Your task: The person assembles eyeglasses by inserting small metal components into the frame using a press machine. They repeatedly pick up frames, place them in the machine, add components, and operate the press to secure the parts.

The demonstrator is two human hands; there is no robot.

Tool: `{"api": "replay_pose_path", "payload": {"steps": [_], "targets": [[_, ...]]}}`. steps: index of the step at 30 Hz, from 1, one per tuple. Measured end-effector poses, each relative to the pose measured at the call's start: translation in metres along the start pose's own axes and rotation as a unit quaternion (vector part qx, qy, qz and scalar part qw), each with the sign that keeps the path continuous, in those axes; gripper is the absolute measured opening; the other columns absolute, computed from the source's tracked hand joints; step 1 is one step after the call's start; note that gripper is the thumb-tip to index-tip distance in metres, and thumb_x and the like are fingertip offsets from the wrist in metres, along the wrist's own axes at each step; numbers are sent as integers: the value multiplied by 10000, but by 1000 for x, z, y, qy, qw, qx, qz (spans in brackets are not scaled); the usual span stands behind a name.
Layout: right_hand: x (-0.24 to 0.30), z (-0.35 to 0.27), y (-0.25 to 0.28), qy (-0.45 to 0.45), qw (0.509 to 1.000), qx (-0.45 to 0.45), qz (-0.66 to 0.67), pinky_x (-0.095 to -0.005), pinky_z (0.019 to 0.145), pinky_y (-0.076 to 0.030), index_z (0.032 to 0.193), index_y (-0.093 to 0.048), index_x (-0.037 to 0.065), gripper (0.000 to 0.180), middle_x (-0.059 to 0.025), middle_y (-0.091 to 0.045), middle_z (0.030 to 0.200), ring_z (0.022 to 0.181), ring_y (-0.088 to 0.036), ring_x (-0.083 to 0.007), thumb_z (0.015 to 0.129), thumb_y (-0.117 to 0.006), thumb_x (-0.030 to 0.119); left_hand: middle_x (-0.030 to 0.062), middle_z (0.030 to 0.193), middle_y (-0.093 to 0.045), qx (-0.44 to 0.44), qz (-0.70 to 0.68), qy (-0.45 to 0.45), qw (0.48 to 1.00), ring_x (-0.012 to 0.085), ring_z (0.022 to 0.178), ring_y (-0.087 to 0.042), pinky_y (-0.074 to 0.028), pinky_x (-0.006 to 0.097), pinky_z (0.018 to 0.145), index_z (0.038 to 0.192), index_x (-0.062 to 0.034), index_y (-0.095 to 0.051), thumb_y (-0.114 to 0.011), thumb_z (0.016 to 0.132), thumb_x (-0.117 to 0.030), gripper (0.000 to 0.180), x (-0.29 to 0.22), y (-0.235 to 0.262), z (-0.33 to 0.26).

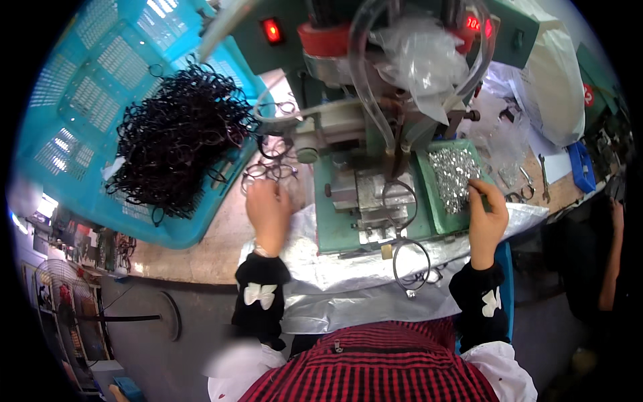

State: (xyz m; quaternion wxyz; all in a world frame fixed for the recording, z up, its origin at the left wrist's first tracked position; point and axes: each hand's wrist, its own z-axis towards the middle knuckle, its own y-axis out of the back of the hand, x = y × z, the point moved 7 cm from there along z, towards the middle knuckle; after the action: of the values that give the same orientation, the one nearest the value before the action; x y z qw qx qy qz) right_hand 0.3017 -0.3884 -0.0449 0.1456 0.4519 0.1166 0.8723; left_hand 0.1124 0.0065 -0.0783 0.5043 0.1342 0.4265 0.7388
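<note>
My left hand (268, 213) is at the near edge of several dark, thin frames (271, 171) with round loops, like eyeglass fronts, lying on the worktop. Its fingers are curled, and what they hold, if anything, is hidden. At the right edge of a green tray (434, 211), my right hand (487, 221) has thumb and finger drawn together over small silvery metal pieces (452, 177). Any piece between those fingertips is too small to make out. A dark frame (414, 201) with two round loops sits at the machine's metal fixture (375, 201), one loop hanging off the front.
A turquoise basket (194, 231) at the left holds a heap of dark frames (181, 141). The green machine (529, 37) stands ahead, with clear tubes and a plastic bag (429, 60). Silver sheeting (335, 301) covers the front edge. A wrench (543, 179) lies right.
</note>
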Motion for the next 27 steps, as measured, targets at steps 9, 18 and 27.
{"api": "replay_pose_path", "payload": {"steps": [9, 18, 27], "targets": [[84, 13, -12, 45, 985, 98, 131, -304, 801, -479, 893, -700, 4, 107, -90, -692, 899, 857, -644, -212, 797, -659, -22, -48, 688, -498, -16, -466, 200, 862, 14, 576, -427, -346, 190, 491, 913, -77, -526, -602, 1014, -192, 171, -25, 49, 21], [97, 9, -80, -88, 927, 124, 344, -263, 838, -476, 1139, -576, -24, 338, -59, -666, 882, 904, -623, -121, 819, -682, -3, 37, 839, -590, -8, -577, 275, 769, 119, 721, -615, -510, 252, 680, 1012, -42, -512, -547, 1013, -99, 66, -21, 23, -31], [116, 5, -81, -180, 856, 174, 452, -253, 888, -449, 1265, -521, -37, 465, -52, -686, 923, 948, -612, -116, 831, -688, -16, 122, 1028, -603, -149, -643, -96, 745, 198, 899, -597, -550, 367, 776, 1131, -34, -536, -516, 1027, -109, 130, -137, 167, 41]]}}
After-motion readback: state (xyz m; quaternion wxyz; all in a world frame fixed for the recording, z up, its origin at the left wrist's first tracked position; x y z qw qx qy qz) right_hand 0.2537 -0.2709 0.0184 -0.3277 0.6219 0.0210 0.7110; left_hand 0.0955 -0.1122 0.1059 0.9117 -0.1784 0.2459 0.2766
